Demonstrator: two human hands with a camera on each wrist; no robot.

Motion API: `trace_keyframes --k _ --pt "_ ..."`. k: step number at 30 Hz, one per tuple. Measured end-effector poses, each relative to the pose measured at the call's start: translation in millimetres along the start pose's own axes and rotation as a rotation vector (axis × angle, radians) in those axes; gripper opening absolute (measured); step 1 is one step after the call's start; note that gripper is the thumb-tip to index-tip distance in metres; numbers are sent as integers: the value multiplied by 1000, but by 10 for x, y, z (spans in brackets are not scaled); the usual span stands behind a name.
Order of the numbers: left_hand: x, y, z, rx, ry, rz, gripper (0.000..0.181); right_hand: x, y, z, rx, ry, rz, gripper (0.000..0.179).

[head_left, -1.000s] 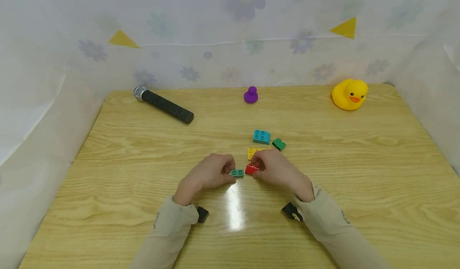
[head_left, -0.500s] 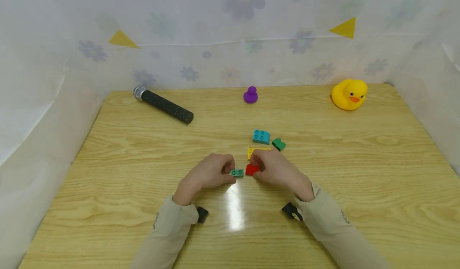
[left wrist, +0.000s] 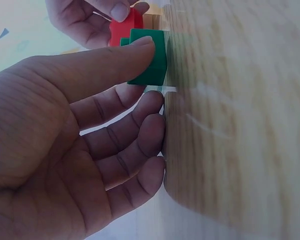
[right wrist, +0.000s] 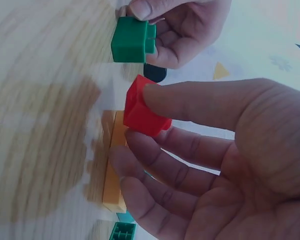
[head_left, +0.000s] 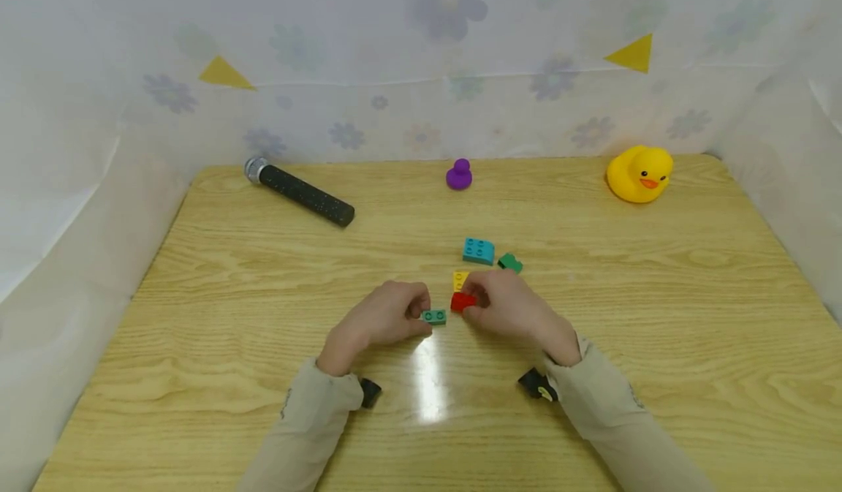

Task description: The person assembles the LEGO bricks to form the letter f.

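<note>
My left hand [head_left: 384, 315] pinches a green two-stud toy brick [head_left: 434, 317] between thumb and fingers, its studs facing up and its base right at the tabletop. Just to the right, my right hand [head_left: 513, 305] grips a red brick [head_left: 462, 302] by its sides. In the right wrist view the red brick [right wrist: 140, 112] is tilted and sits above the wood, a short gap from the green brick [right wrist: 130, 40]. A longer yellow brick [head_left: 460, 281] lies behind the right hand, which partly hides it.
Behind the hands lie a blue brick [head_left: 478, 251] and a second green brick [head_left: 510, 262]. Along the table's back are a toy microphone [head_left: 302, 192], a small purple duck [head_left: 459, 175] and a big yellow duck [head_left: 640, 175]. A flowered curtain [head_left: 421, 112] hangs behind.
The red brick has turned so its studs no longer show in the head view, and my right hand has moved slightly back with it. My left hand and the green brick have stayed still.
</note>
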State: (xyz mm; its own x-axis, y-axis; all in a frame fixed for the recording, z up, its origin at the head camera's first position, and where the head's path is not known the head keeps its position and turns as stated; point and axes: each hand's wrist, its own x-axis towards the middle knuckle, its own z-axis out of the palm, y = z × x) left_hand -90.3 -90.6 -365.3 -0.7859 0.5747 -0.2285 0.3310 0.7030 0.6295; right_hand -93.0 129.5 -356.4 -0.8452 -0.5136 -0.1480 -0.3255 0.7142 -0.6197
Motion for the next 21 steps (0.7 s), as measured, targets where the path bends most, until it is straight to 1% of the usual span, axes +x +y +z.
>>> trace_keyframes --k 4,8,14,21 --pt "5 -6 6 -4 1 0 20 5 30 -21 35 7 24 13" --pt "2 -2 8 -6 3 -3 20 10 33 -42 46 27 22 12" --pt "17 3 22 -2 9 -8 17 12 28 -59 53 79 -8 18" --pt "20 2 18 -13 5 -17 17 24 39 -61 97 105 -43 19"
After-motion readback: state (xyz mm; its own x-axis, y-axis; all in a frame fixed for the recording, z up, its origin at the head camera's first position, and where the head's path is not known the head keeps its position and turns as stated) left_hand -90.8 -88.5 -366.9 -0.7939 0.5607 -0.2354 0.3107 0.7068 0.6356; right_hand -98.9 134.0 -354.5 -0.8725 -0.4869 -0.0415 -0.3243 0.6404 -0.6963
